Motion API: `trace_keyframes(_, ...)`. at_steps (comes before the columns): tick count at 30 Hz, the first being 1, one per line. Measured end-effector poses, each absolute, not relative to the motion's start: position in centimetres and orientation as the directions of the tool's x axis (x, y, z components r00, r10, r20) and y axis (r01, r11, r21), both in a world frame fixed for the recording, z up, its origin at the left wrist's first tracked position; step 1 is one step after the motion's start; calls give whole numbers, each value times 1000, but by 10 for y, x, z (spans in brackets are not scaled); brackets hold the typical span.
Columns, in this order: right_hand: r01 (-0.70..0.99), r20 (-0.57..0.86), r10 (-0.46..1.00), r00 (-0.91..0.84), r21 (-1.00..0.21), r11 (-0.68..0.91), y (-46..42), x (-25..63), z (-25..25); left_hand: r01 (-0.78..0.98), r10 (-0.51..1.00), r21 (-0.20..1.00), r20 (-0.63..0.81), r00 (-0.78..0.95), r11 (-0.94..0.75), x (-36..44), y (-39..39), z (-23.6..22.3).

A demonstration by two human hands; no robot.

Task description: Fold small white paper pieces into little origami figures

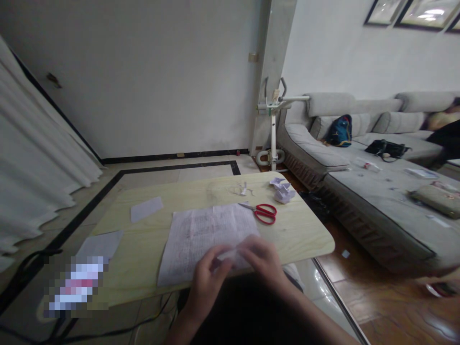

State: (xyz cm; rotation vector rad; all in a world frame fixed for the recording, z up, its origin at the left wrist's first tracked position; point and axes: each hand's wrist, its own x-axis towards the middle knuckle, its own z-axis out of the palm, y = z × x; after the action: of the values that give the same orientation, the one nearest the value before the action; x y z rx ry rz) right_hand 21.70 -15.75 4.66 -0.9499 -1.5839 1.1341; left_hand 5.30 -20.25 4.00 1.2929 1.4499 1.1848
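Observation:
Both my left hand [212, 270] and my right hand [260, 256] are closed on a small piece of white paper [230, 255], fingertips facing each other. They hover at the near edge of a large printed paper sheet [201, 230] that lies spread on the table and shows fold creases. Scissors [264, 213] with red handles rest by the sheet's far right corner, blades pointing left. Thin paper scraps [244, 190] lie beyond the sheet. Two crumpled papers [284, 192] sit at the far right corner. Blur hides the fine shape of the held piece.
The pale wooden table [302, 235] also bears a white paper piece [146, 209] and a grey-white sheet [98, 244] at left. A pixelated patch covers the near left corner. Right of the table stands a grey sofa [388, 211] with bags; dark cables [118, 330] run below left.

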Motion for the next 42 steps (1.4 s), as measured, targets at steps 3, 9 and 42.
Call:
trace_keyframes(3,58,257,935,-243,-959,279,-159,216,45,131,991,988,-60,-123,76,53,-202,43)
trace_keyframes(9,63,277,933,-228,-952,298,-160,216,50,74,990,994,-76,-120,85,53,-201,45)
trace_keyframes(42,220,266,894,-361,-907,359,-162,215,64,633,908,699,419,15,-333,54,-197,32)
